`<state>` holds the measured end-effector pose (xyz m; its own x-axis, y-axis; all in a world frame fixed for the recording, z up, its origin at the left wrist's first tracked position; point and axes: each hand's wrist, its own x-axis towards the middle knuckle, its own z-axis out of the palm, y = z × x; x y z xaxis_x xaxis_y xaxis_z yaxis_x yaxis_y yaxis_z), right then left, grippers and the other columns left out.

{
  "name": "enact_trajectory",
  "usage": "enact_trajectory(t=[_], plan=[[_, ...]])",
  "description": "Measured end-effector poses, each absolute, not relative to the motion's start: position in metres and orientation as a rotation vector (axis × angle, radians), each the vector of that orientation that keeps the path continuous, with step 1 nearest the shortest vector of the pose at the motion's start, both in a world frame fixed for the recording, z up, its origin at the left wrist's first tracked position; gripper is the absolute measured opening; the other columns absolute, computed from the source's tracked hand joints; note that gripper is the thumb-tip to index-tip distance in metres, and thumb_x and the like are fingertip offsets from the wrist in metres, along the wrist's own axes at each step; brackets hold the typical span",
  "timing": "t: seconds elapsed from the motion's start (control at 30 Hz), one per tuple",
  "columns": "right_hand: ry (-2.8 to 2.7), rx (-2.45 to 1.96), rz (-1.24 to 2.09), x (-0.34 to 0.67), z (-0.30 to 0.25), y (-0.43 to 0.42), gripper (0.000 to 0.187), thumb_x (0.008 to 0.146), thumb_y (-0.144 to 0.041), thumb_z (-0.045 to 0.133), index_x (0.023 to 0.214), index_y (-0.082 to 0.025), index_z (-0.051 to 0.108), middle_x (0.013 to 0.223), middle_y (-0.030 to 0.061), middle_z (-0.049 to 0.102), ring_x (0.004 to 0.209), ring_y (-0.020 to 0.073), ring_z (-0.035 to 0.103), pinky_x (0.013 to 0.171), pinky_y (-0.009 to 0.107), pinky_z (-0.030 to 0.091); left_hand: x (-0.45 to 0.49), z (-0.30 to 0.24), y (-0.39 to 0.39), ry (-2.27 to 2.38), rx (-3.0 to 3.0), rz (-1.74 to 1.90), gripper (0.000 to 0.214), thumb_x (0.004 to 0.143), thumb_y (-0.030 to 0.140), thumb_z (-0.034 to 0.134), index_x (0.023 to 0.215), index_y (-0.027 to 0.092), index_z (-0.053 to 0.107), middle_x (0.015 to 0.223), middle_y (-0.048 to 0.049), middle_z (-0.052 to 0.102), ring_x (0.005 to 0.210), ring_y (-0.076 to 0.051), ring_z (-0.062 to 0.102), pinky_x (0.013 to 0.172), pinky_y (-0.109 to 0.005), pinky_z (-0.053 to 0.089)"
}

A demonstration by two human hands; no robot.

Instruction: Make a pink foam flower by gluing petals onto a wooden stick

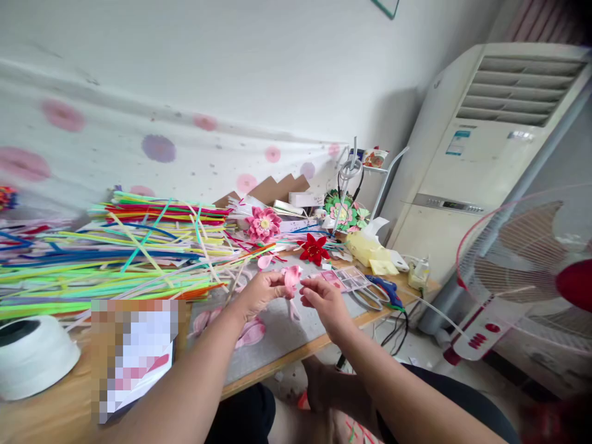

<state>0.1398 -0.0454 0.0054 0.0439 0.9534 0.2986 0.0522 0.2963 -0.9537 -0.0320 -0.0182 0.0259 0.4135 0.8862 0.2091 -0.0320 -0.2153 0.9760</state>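
A small pink fuzzy flower (291,279), apparently bent from pipe cleaners, is pinched between the thumb and fingers of my left hand (264,292). Pale pink ends hang below it. Close to its right side is my right hand (324,300), fingers bent and their tips apart, with nothing clearly visible between them. Beneath my hands lies a grey mat (272,357). Pink petal pieces (251,333) rest on it, partly hidden by my left forearm. Behind are a red flower (314,248) and a finished-looking pink flower (263,224).
Bundles of coloured pipe cleaners (152,246) cover the left side. A white spool (34,354) and a blurred phone (143,357) lie nearer. To the right are scissors (370,299), a blue glue gun (387,291) with a cable, and a yellow tissue pack (367,248). A fan (522,265) stands beyond.
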Motion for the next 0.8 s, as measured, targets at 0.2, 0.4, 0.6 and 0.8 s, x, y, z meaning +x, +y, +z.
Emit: enact_trajectory(t=[0.2, 0.4, 0.6, 0.8], plan=[[-1.421, -0.920, 0.645, 0.121, -0.009, -0.034, 0.012, 0.075, -0.025, 0.062, 0.082, -0.019, 0.069, 0.076, 0.0047, 0.066, 0.069, 0.0163, 0.060, 0.062, 0.029, 0.050, -0.028, 0.016, -0.006, 0.838, 1.456, 1.085, 0.025, 0.057, 0.033, 0.077, 0.067, 0.014, 0.065, 0.065, -0.0023, 0.067, 0.064, -0.017, 0.062, 0.065, -0.029, 0.048], [-1.560, -0.733, 0.482, 0.112, -0.015, -0.008, 0.017, 0.077, -0.012, 0.058, 0.084, -0.022, 0.069, 0.077, 0.0037, 0.065, 0.073, 0.0159, 0.060, 0.065, 0.028, 0.049, -0.033, -0.002, 0.007, 0.982, 1.399, 1.116, 0.028, 0.059, 0.033, 0.076, 0.070, 0.015, 0.058, 0.063, 0.0001, 0.062, 0.059, -0.014, 0.058, 0.046, -0.020, 0.043], [-1.601, -0.650, 0.370, 0.113, -0.027, 0.007, 0.028, 0.076, -0.008, 0.059, 0.098, -0.024, 0.066, 0.083, 0.0043, 0.061, 0.074, 0.0154, 0.059, 0.065, 0.029, 0.050, -0.036, -0.001, 0.007, 1.100, 1.445, 1.026, 0.025, 0.073, 0.038, 0.065, 0.084, 0.016, 0.064, 0.069, -0.0015, 0.061, 0.060, -0.016, 0.056, 0.037, -0.019, 0.041], [-1.617, -0.686, 0.286, 0.113, -0.028, 0.007, 0.027, 0.074, -0.009, 0.065, 0.099, -0.020, 0.063, 0.084, 0.0060, 0.059, 0.075, 0.0160, 0.058, 0.067, 0.029, 0.050, -0.036, -0.001, 0.008, 1.174, 1.467, 0.948, 0.025, 0.080, 0.039, 0.055, 0.086, 0.017, 0.065, 0.078, -0.0044, 0.065, 0.070, -0.018, 0.060, 0.045, -0.021, 0.043]])
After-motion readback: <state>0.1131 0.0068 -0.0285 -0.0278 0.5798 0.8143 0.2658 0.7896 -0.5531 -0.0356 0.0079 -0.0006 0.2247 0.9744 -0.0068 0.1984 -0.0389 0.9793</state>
